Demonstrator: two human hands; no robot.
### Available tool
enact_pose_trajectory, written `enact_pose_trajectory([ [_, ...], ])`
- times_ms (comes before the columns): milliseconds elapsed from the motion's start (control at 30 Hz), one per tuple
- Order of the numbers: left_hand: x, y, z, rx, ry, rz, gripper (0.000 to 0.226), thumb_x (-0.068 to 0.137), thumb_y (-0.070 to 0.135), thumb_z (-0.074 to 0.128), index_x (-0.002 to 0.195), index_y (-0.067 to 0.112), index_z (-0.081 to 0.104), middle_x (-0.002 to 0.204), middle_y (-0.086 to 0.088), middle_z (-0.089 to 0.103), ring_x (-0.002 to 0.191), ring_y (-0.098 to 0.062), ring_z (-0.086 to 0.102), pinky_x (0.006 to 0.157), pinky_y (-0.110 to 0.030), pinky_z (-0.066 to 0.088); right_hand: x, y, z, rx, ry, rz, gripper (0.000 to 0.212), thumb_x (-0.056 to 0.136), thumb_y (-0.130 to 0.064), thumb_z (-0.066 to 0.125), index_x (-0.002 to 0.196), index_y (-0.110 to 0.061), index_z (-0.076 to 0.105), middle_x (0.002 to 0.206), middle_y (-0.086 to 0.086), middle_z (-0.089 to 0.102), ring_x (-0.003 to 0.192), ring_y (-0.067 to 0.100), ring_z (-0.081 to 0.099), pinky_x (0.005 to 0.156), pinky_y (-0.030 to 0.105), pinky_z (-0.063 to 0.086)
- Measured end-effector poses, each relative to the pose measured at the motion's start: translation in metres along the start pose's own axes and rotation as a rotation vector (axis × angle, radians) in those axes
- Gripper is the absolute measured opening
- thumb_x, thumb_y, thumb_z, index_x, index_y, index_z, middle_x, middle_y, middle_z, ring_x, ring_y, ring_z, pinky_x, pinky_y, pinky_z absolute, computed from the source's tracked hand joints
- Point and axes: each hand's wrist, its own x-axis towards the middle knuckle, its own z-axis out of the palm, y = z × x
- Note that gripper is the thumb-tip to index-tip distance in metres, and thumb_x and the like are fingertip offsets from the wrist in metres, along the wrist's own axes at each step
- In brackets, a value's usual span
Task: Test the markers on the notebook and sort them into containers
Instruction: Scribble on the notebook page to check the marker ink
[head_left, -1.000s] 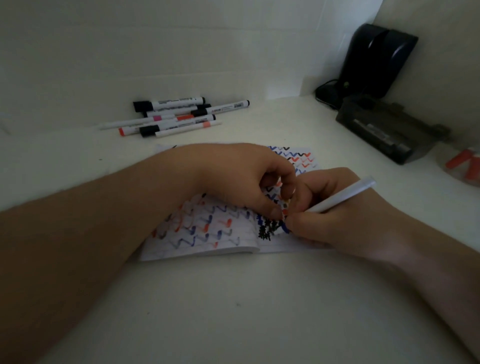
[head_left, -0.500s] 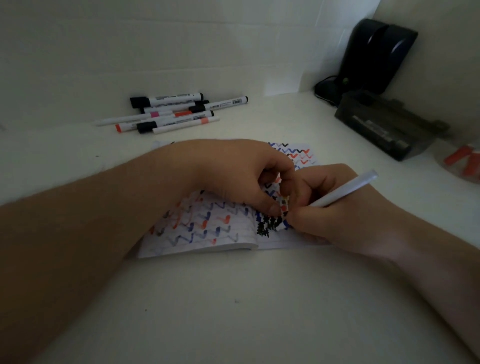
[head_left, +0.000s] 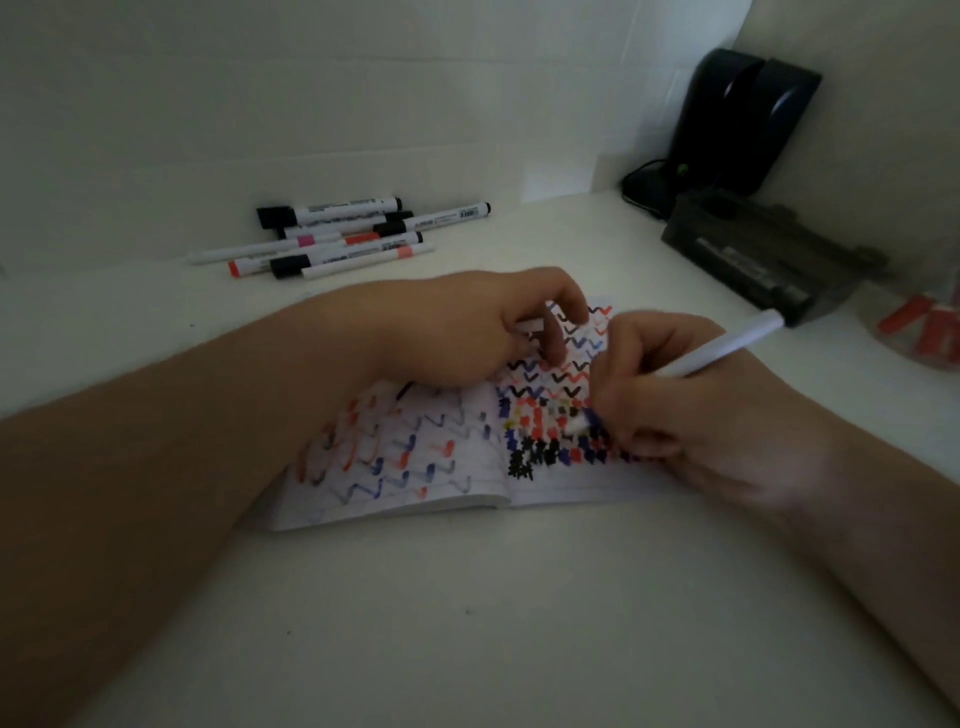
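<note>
An open notebook (head_left: 415, 467) lies on the white table, its pages covered with red, blue and black zigzags and blotches. My right hand (head_left: 675, 410) grips a white marker (head_left: 727, 348) like a pen, tip down on the right page among the blotches. My left hand (head_left: 467, 332) rests on the upper part of the notebook and holds a small white cap (head_left: 530, 326) in its curled fingers. A heap of several markers (head_left: 337, 239) with black, red and pink caps lies at the back left against the wall.
A dark rectangular container (head_left: 753, 254) stands at the back right, with a black device (head_left: 737, 119) and its cable behind it. A clear container with red markers (head_left: 919, 332) sits at the right edge. Bare white tabletop (head_left: 467, 623) spreads in front of the notebook.
My left hand has drawn back and up from my right hand, now with the white cap in its fingers. The marker's tip shows bare on the right page.
</note>
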Motion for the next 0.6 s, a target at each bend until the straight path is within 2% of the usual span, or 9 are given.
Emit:
enact_pose_trajectory([
  [33,-0.001,-0.001,-0.003,-0.031,0.013,-0.008,0.039,0.105,0.013,0.053,0.128,0.043,0.046,0.114,0.032,0.069,0.110,0.003,0.063,0.097,-0.026,0.049,0.002,-0.001,-0.006,0.143,0.042,0.018,0.025,0.075,0.002,0.074,0.065,-0.008,0.053,0.058,0.019,0.043,0.045,0.017,0.036,0.042,0.020,0.029],
  [100,-0.002,-0.004,-0.007,-0.128,0.040,-0.013,0.033,0.107,0.012,0.052,0.129,0.036,0.046,0.115,0.031,0.071,0.105,0.005,0.067,0.089,-0.016,0.049,0.006,0.000,-0.019,0.308,0.174,0.054,0.020,0.074,-0.004,0.080,0.074,-0.015,0.063,0.064,0.012,0.051,0.050,0.015,0.041,0.040,0.018,0.030],
  [167,-0.003,-0.005,-0.008,-0.211,0.078,-0.019,0.023,0.106,0.012,0.054,0.123,0.028,0.050,0.112,0.024,0.074,0.098,-0.001,0.071,0.087,-0.023,0.055,0.008,-0.002,-0.028,0.370,0.253,0.076,0.004,0.084,-0.011,0.071,0.085,-0.016,0.071,0.073,0.008,0.063,0.058,0.015,0.048,0.044,0.018,0.036],
  [200,-0.003,-0.006,-0.008,-0.225,0.091,-0.013,0.017,0.106,0.013,0.055,0.118,0.025,0.051,0.111,0.022,0.075,0.097,-0.006,0.072,0.087,-0.032,0.058,0.009,-0.002,-0.031,0.391,0.270,0.090,0.009,0.086,-0.015,0.065,0.089,-0.014,0.073,0.077,0.008,0.067,0.060,0.015,0.050,0.046,0.018,0.038],
  [267,-0.002,-0.005,-0.007,-0.223,0.101,0.016,0.008,0.106,0.015,0.055,0.111,0.021,0.053,0.109,0.020,0.076,0.096,-0.010,0.073,0.090,-0.039,0.059,0.009,-0.001,-0.034,0.429,0.275,0.131,0.027,0.078,-0.023,0.056,0.092,-0.010,0.075,0.081,0.009,0.070,0.061,0.015,0.051,0.047,0.020,0.037],
  [333,-0.002,-0.005,-0.007,-0.226,0.110,0.033,0.005,0.105,0.016,0.056,0.108,0.019,0.055,0.108,0.019,0.076,0.095,-0.007,0.073,0.090,-0.034,0.058,0.010,0.000,-0.033,0.440,0.267,0.153,0.036,0.074,-0.025,0.050,0.091,-0.009,0.077,0.082,0.011,0.071,0.061,0.016,0.052,0.048,0.021,0.037],
  [600,0.000,-0.008,-0.005,-0.223,0.094,0.053,0.006,0.104,0.013,0.058,0.108,0.017,0.058,0.106,0.014,0.078,0.101,-0.005,0.072,0.091,-0.027,0.058,0.011,0.003,-0.036,0.418,0.207,0.138,0.039,0.076,-0.023,0.049,0.097,-0.008,0.077,0.087,0.012,0.074,0.062,0.018,0.054,0.047,0.022,0.036],
])
